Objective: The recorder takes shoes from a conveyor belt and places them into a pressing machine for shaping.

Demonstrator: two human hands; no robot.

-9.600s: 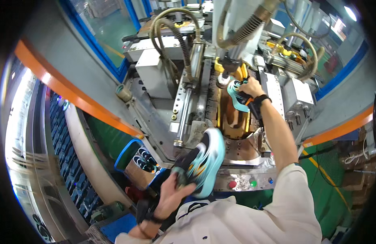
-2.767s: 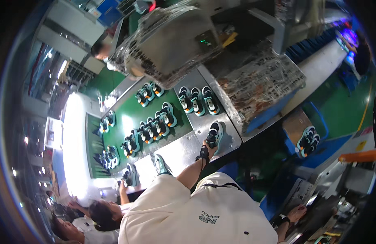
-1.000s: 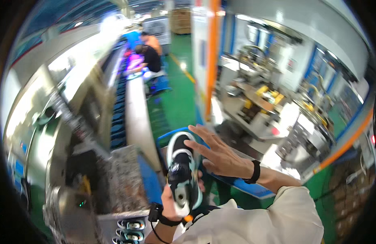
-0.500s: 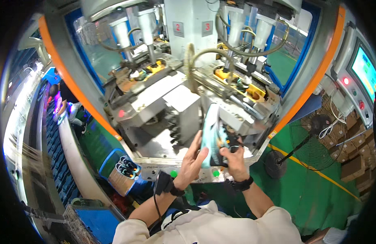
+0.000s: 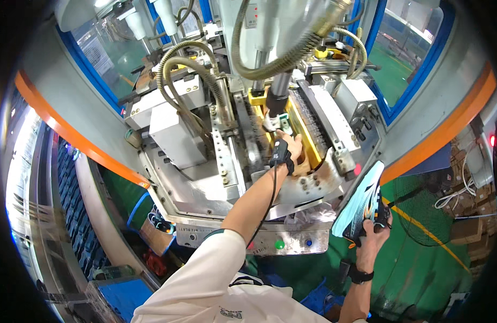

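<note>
R hand [image 5: 373, 237] grips light-blue shoe [image 5: 360, 203] low right; L hand [image 5: 290, 149] open-ish inside press machine [image 5: 270, 107].

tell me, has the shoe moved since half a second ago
Yes. The shoe was held up by both hands in front of the machine's yellow mould; now the right hand alone holds it low, off to the right of the machine.

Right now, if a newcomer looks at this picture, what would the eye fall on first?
First, the big grey press machine with its looping hoses, framed in orange and blue, fills the upper middle. The left hand reaches deep into its yellow mould area at the centre. At the lower right, the right hand holds a light blue and black sports shoe, sole turned outward, above the green floor.
</note>
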